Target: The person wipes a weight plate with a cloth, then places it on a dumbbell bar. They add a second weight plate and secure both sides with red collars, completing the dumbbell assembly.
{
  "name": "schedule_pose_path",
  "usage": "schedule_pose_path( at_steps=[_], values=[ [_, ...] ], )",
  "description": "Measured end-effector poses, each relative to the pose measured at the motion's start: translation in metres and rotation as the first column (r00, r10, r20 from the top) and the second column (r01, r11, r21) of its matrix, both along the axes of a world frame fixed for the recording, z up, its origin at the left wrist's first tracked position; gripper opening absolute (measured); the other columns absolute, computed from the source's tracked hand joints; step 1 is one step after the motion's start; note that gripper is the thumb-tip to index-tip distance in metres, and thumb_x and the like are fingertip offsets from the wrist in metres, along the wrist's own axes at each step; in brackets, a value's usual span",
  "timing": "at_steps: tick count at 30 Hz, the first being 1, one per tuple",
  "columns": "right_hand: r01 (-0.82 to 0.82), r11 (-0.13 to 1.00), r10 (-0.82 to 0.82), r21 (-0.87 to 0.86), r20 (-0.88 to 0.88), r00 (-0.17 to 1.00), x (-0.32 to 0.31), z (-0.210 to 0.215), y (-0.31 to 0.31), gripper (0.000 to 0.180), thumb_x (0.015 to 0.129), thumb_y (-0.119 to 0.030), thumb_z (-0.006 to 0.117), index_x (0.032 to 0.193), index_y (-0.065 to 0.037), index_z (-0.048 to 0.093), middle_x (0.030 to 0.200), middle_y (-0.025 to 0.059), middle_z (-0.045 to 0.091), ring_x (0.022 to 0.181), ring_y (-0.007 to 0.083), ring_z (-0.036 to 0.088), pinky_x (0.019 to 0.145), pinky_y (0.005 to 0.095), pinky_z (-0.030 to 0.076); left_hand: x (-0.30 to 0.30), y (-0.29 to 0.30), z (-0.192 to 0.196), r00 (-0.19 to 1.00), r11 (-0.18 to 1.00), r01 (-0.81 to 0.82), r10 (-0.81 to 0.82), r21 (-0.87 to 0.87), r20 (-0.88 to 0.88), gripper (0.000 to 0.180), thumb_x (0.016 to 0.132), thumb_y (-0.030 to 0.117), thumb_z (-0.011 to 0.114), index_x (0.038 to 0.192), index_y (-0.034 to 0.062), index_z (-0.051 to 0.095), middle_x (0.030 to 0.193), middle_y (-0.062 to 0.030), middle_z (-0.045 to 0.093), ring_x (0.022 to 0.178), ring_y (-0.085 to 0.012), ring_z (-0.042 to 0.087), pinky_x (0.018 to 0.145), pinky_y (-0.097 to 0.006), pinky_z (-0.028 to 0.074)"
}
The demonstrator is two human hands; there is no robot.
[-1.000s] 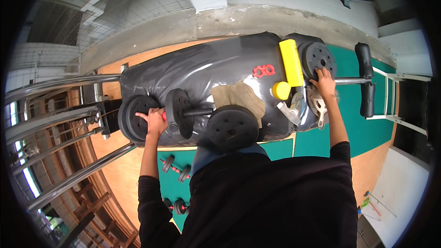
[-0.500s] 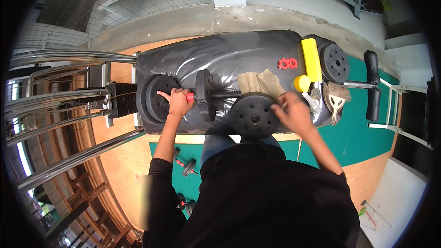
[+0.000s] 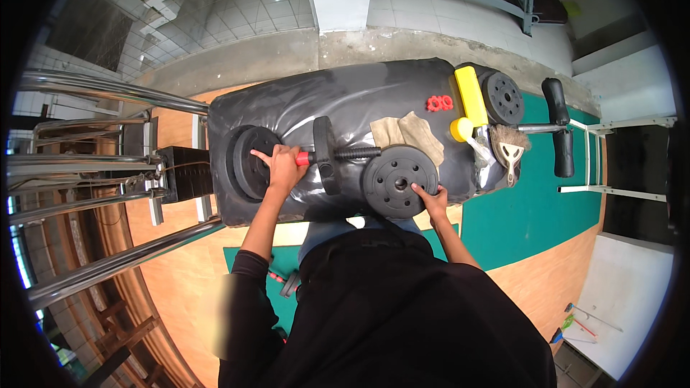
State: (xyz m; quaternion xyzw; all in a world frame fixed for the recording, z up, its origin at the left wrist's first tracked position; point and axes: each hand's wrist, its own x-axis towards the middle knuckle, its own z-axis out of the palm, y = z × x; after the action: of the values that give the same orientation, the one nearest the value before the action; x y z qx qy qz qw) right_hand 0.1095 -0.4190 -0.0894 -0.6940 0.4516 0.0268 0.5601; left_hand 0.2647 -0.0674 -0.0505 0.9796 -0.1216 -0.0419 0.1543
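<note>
My left hand is closed around the red grip of a dumbbell bar lying across a black padded bench. One black weight plate stands edge-on on the bar, and the bare threaded end points right. At the bench's near edge, my right hand grips the right rim of a loose black weight plate, thumb on its face and fingers beneath. Left of my left hand lie stacked black plates. A beige cloth lies partly behind the loose plate.
Two red star collars, a yellow box, a yellow round lid, a clear plastic item and a brush lie to the right. Another plate sits beyond. Chrome rails flank the bench's left end.
My right hand, blurred before beside the loose plate's upper right, has come down and taken hold of its right rim. My left hand keeps its grip on the bar. The whole view has shifted slightly.
</note>
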Motion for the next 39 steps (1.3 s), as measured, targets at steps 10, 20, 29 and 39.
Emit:
schedule_pose_path(
  at_steps=[10, 20, 29, 39],
  values=[
    [0.162, 0.981, -0.185, 0.105, 0.265, 0.946, 0.012, 0.027, 0.049, 0.049, 0.073, -0.021, 0.081, 0.103, 0.004, 0.052, 0.09, 0.0147, 0.065, 0.078, 0.0189, 0.064, 0.073, 0.0303, 0.052, -0.006, 0.004, 0.003, 0.997, 0.997, 0.07, -0.069, 0.028, -0.044, 0.025, 0.067, 0.026, 0.074, 0.089, 0.0149, 0.068, 0.087, -0.0017, 0.063, 0.102, -0.0242, 0.052, 0.091, -0.081, -0.005],
    [0.187, 0.98, -0.161, -0.07, 0.284, 0.945, 0.057, 0.069, 0.082, 0.05, 0.069, -0.027, 0.083, 0.092, 0.003, 0.051, 0.08, 0.0139, 0.064, 0.07, 0.0177, 0.061, 0.066, 0.0284, 0.05, -0.012, 0.012, -0.007, 0.993, 0.992, 0.121, -0.121, -0.02, -0.001, 0.024, 0.065, 0.021, 0.075, 0.087, 0.0137, 0.067, 0.094, -0.0032, 0.063, 0.106, -0.0279, 0.049, 0.092, -0.081, -0.005],
    [0.119, 0.918, -0.014, -0.379, 0.268, 0.963, 0.042, 0.076, 0.096, 0.052, 0.075, -0.033, 0.077, 0.097, 0.004, 0.049, 0.085, 0.0202, 0.063, 0.079, 0.0272, 0.063, 0.075, 0.0356, 0.048, -0.012, 0.011, -0.006, 0.992, 0.993, 0.121, -0.121, 0.0, -0.021, 0.027, 0.062, 0.019, 0.076, 0.086, 0.0141, 0.066, 0.092, -0.0027, 0.062, 0.106, -0.0275, 0.049, 0.093, -0.081, -0.005],
    [-0.013, 0.884, 0.146, -0.467, 0.25, 0.957, 0.044, 0.126, 0.151, 0.052, 0.076, -0.03, 0.077, 0.103, 0.0, 0.045, 0.088, 0.0199, 0.062, 0.08, 0.0286, 0.062, 0.072, 0.0371, 0.049, -0.014, 0.013, -0.004, 0.99, 0.989, 0.141, -0.141, 0.047, 0.003, 0.033, 0.061, 0.022, 0.079, 0.09, 0.0159, 0.067, 0.093, -0.0032, 0.061, 0.107, -0.0269, 0.049, 0.093, -0.081, -0.001]
  ],
)
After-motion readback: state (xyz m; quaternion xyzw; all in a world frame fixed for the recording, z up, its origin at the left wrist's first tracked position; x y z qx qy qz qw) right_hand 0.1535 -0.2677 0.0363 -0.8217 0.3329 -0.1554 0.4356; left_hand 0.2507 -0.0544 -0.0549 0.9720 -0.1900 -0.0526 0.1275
